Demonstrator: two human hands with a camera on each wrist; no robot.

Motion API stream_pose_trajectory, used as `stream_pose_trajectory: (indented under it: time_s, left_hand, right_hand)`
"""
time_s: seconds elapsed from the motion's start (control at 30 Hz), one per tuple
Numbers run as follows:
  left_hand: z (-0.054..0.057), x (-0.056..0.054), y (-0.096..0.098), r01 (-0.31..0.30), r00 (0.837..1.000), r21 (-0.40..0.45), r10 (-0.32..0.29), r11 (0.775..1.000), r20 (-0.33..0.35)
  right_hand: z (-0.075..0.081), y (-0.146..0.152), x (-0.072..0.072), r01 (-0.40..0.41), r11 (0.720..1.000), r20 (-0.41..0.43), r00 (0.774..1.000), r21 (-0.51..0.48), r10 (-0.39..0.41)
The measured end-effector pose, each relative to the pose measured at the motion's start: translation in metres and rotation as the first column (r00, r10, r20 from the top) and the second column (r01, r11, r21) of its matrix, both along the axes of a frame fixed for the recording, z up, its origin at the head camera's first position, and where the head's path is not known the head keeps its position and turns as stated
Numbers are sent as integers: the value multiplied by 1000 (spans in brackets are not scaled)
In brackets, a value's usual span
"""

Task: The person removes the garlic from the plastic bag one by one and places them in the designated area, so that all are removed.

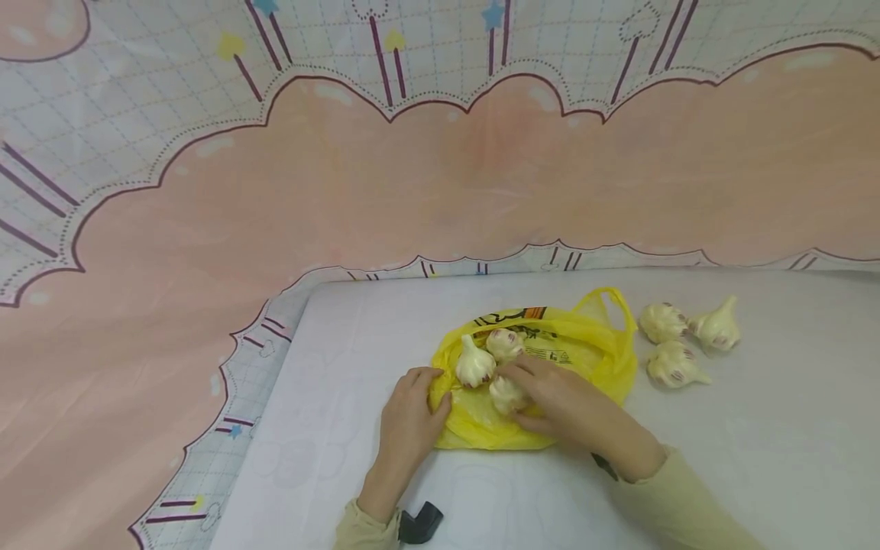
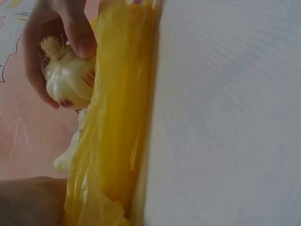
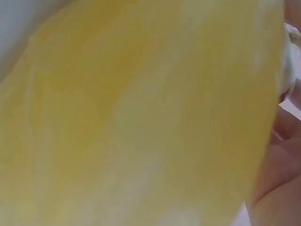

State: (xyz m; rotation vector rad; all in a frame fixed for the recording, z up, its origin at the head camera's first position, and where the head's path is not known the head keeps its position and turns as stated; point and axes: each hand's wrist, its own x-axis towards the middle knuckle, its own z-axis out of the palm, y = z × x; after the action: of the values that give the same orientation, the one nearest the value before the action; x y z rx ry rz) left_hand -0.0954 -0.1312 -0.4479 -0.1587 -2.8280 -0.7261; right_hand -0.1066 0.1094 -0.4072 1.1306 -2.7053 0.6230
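Observation:
A yellow plastic bag [image 1: 467,431] lies on the white table with its mouth open. My left hand [image 1: 409,416] holds the bag's left rim, thumb and fingers at the edge. Over the bag, my right hand [image 1: 567,397] grips a garlic bulb [image 1: 507,396]; the left wrist view shows thumb and fingers around this bulb [image 2: 70,80], roots facing up. Two more garlic bulbs, one with its stem upright [image 1: 474,365] and one behind it [image 1: 505,344], sit in the bag. In the right wrist view the bag [image 3: 141,117] hides most of the right hand [image 3: 277,188].
Three garlic bulbs lie together on the table right of the bag: one at the back [image 1: 663,322], one in front [image 1: 675,365] and one farther right [image 1: 716,328]. A bag handle loop [image 1: 624,309] stands up near them. A patterned pink cloth [image 1: 412,191] hangs behind the table.

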Motion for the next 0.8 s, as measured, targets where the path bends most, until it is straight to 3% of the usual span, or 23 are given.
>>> stream_pose_trajectory:
  time_s: [0.4, 0.8]
  left_hand:
    - [1, 0, 0, 1, 1000, 2, -1, 1000, 16]
    - [3, 1, 1, -1, 1000, 2, 1, 1000, 6]
  right_hand:
    - [13, 16, 3, 14, 1000, -65, 998, -19, -16]
    - [19, 34, 4, 84, 996, -73, 994, -27, -86]
